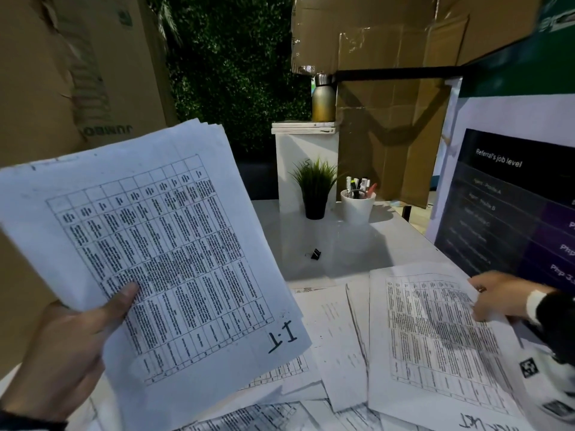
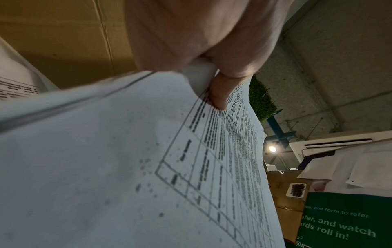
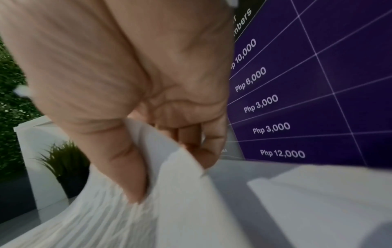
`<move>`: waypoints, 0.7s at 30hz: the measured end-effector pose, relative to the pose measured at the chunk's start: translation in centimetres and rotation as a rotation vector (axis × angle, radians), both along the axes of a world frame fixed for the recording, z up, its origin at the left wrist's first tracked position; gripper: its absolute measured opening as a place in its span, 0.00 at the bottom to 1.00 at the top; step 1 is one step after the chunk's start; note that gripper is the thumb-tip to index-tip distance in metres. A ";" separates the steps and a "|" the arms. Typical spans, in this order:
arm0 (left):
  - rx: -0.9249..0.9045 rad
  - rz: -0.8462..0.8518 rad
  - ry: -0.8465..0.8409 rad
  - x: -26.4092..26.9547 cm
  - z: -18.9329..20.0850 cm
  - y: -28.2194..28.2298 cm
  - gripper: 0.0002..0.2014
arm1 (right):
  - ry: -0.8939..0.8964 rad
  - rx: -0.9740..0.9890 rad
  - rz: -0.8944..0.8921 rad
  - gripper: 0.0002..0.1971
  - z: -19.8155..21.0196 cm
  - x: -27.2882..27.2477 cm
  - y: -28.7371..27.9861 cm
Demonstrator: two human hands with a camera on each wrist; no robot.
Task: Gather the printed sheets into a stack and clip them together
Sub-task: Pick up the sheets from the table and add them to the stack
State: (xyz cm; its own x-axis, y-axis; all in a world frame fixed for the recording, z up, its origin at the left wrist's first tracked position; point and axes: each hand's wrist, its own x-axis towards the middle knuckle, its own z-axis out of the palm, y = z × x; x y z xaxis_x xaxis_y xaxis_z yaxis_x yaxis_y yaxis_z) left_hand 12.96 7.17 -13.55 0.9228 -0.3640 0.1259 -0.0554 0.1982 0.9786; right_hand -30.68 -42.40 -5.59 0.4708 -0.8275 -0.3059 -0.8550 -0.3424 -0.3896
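My left hand (image 1: pixel 93 318) holds a stack of printed sheets (image 1: pixel 161 244) up off the table, thumb (image 2: pixel 218 94) pressed on the top sheet's table print. The top sheet has a handwritten mark at its lower right corner. On the right, my right hand (image 1: pixel 494 297) pinches the far right edge of a printed sheet (image 1: pixel 435 337) lying on the table; the right wrist view shows that sheet (image 3: pixel 180 193) lifted between thumb and fingers. More loose sheets (image 1: pixel 333 337) lie overlapping on the table. A black binder clip (image 1: pixel 314 254) sits alone further back.
A small potted plant (image 1: pixel 315 188) and a white cup of pens (image 1: pixel 357 205) stand at the back of the white table (image 1: pixel 357 244). A purple and black poster board (image 1: pixel 513 206) leans at the right. Cardboard boxes (image 1: pixel 46 73) rise at left and behind.
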 end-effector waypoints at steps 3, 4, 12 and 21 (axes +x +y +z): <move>-0.013 -0.040 -0.029 -1.9 1.4 0.2 0.35 | 0.010 0.013 0.024 0.10 0.5 0.1 -0.2; -0.003 -0.041 -0.045 -1.9 1.4 0.1 0.34 | 0.019 0.030 0.043 0.12 0.3 0.2 -0.3; -0.054 -0.114 -0.021 -6.7 5.1 -1.3 0.44 | 0.118 0.048 0.022 0.59 -0.2 2.0 1.7; -0.080 -0.150 -0.003 -10.0 6.8 -2.8 0.42 | 0.078 -0.086 -0.050 0.40 -0.9 2.8 2.1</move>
